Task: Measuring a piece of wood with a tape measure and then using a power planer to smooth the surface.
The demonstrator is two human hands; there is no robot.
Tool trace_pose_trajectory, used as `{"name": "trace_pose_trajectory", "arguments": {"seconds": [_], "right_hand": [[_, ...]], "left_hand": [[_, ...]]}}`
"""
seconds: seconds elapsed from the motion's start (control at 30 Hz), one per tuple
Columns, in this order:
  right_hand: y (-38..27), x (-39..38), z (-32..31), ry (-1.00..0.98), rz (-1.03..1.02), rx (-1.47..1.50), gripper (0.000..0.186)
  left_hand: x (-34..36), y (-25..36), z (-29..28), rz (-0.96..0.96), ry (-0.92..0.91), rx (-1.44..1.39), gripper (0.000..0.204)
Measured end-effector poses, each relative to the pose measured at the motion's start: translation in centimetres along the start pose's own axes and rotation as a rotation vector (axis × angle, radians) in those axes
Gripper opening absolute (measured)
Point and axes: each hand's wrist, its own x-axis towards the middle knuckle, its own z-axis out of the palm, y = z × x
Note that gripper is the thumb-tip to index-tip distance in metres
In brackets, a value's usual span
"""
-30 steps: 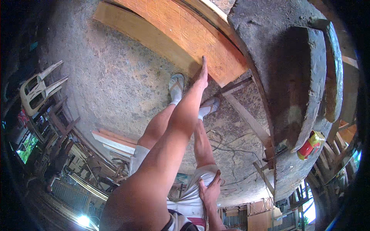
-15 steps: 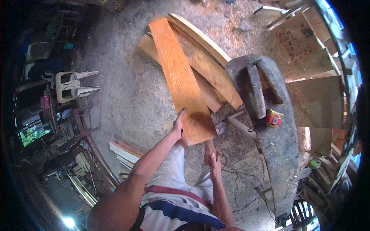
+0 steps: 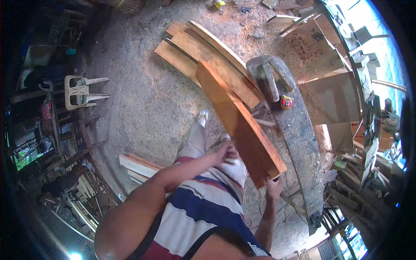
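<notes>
A long orange-brown wooden plank (image 3: 236, 125) slants away from me, turned up so that its narrow edge and one broad face show. My right hand (image 3: 274, 187) is closed on its near end, thumb by the corner; the fingers behind the wood are hidden. Close to the broad face, in front of my lap, is my left hand (image 3: 227, 154). It holds nothing that I can see, and its fingers are loosely apart and slightly blurred. Beyond the plank, several lighter boards (image 3: 216, 56) lie stacked on the floor, and the plank's far end overlaps them in view.
To the right stands a long dark wooden bench (image 3: 303, 147) carrying a red and yellow tape measure (image 3: 286, 102). A beige plastic chair (image 3: 78, 92) is at the left. Pale wood strips (image 3: 138, 165) lie left of my legs. Boards (image 3: 333, 99) lean along the right side.
The plank has tipped from flat onto its edge and come nearer, to the right. My left hand has left its side; my right hand now grips its near end.
</notes>
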Motion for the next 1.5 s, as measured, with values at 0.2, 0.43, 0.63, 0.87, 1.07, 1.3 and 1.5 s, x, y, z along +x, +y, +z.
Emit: {"name": "trace_pose_trajectory", "arguments": {"seconds": [0.2, 0.43, 0.63, 0.87, 1.07, 1.3, 1.5], "right_hand": [[-10.3, -9.7, 3.0, -0.262, -0.084, -0.575, 0.064], [-16.9, -11.0, 16.8, -0.305, -0.714, -0.624, 0.075], [-21.8, -10.4, 24.4, -0.217, -1.051, -0.516, 0.069], [-23.8, -10.4, 28.6, -0.065, -1.069, -0.45, 0.06], [-23.2, -10.9, 27.8, 0.006, -0.923, -0.465, 0.05], [-17.9, -12.6, 24.4, 0.422, -0.847, -0.466, 0.05], [-13.0, -14.9, 18.8, 0.212, -0.629, -0.144, 0.078]], "left_hand": [[-1.0, 9.4, -11.8, 0.379, 0.183, 0.067, 0.092], [-8.3, 22.4, -11.2, 0.878, -0.272, 0.076, 0.066], [-15.1, 26.6, -11.4, 1.092, -0.113, 0.876, 0.038], [-12.6, 27.2, -10.2, 0.589, -0.152, 0.481, 0.045], [-7.9, 24.4, -9.9, 0.354, -0.142, 0.409, 0.052], [-6.5, 21.3, -12.6, 0.23, -0.115, 0.328, 0.06], [-4.6, 17.5, -13.3, 0.205, -0.096, 0.254, 0.067]]}}
